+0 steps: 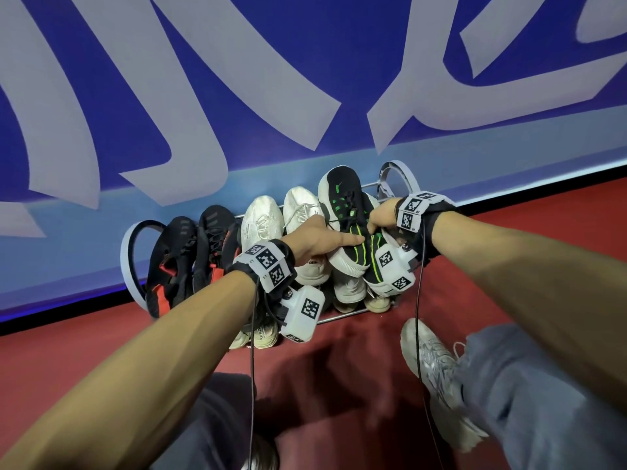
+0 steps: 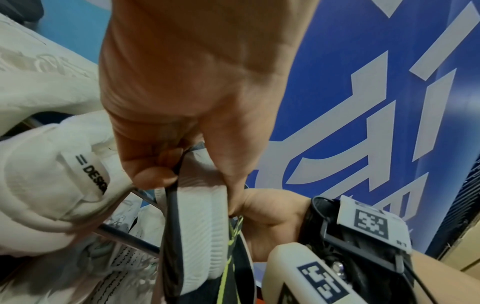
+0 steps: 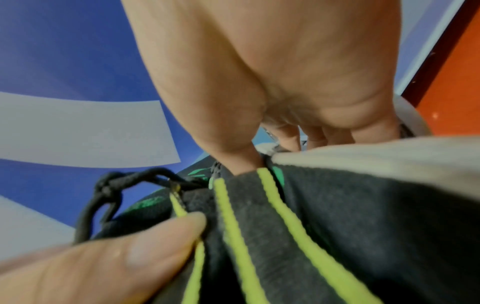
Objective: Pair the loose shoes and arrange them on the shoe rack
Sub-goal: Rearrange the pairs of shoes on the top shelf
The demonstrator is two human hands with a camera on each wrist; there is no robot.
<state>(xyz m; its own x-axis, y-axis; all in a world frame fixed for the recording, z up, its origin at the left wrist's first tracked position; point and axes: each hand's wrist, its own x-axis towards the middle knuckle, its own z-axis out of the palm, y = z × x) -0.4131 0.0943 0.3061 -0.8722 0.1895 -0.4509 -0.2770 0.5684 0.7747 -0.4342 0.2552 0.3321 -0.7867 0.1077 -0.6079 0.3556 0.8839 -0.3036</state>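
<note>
Two black, white and green sneakers stand toe-up at the right end of the shoe rack's top tier. My left hand grips the heel of the left sneaker; in the left wrist view its fingers curl round the collar and white sole. My right hand holds the collar of the right sneaker. In the right wrist view its thumb is tucked into the dark, yellow-green-striped heel. A black and red pair and a white pair stand to the left.
The rack stands against a blue and white wall on a red carpet. Pale shoes fill its lower tier, and another sits below my left wrist. My own grey sneaker and trouser legs are in the foreground.
</note>
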